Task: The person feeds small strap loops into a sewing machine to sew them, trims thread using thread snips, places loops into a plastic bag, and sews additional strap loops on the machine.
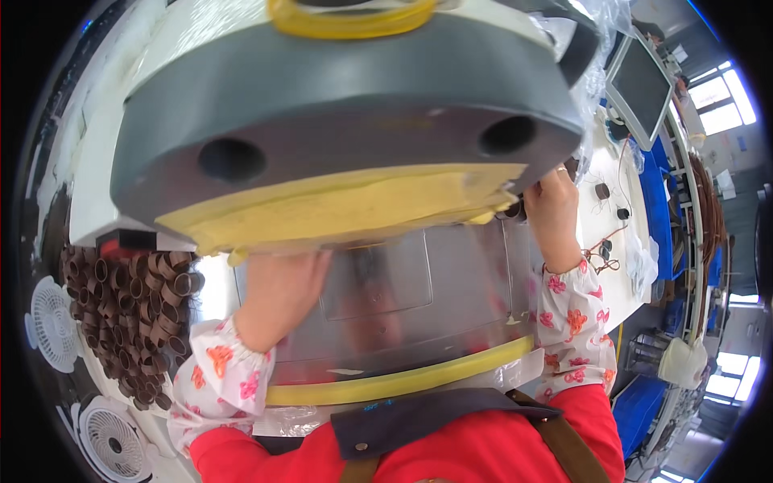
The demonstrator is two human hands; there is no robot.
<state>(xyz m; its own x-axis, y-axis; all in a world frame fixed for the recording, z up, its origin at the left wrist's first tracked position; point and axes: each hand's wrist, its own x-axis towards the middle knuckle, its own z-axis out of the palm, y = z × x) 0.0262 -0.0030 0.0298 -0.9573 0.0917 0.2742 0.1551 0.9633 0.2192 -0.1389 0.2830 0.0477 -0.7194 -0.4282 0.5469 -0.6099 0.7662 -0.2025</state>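
A large grey machine hood [346, 88] with two dark round holes spans the upper middle, a yellow strip [346, 200] along its lower front edge. My left hand [283, 291] reaches under that edge from the left, over a shiny metal work plate [378, 282]; its fingers are hidden beneath the hood. At the hood's right end is my right hand [554, 211], its fingers curled, beside small dark tubes [512, 212] partly covered by the hood. What the right fingers hold cannot be made out. Both forearms wear white flowered sleeve covers.
Many short brown tubes [133, 314] are heaped at the left, near two white fans [115, 439]. A yellow band [403, 375] edges the work plate's front. Loose coils [602, 191], wire and plastic film lie on the white table at right, below a monitor [640, 88]. Blue bins [640, 414] stand beyond.
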